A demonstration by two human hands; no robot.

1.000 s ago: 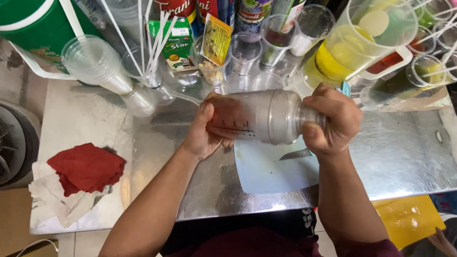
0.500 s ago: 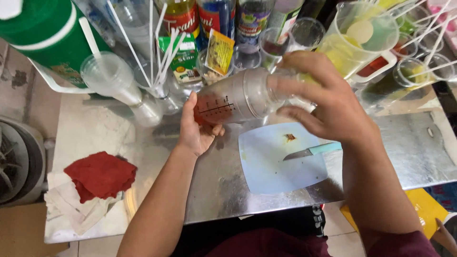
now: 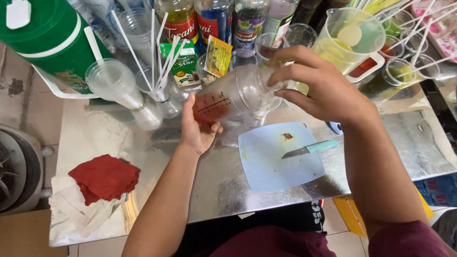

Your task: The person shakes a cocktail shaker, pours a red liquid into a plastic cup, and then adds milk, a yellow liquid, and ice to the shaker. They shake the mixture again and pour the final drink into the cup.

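Note:
A clear plastic shaker (image 3: 233, 97) with red measuring marks lies almost sideways above the steel counter (image 3: 400, 143). My left hand (image 3: 197, 128) cups its bottom end. My right hand (image 3: 316, 85) wraps over the lid end on the right. A reddish liquid shows in the bottom part of the shaker. Below it lies a pale blue cutting board (image 3: 278, 159) with a small knife (image 3: 309, 149) with a teal handle and a brown scrap.
Syrup bottles (image 3: 214, 19), a yellow-green pitcher (image 3: 350, 40), clear cups (image 3: 112, 85) and white straws (image 3: 159, 47) crowd the back. A green jug (image 3: 45, 40) stands far left. A red cloth (image 3: 104, 178) lies on white cloths at the counter's left front.
The shaker has risen and tilted from level, and both hands moved up and left with it. My right hand has shifted onto the lid end. The board and knife came into full view.

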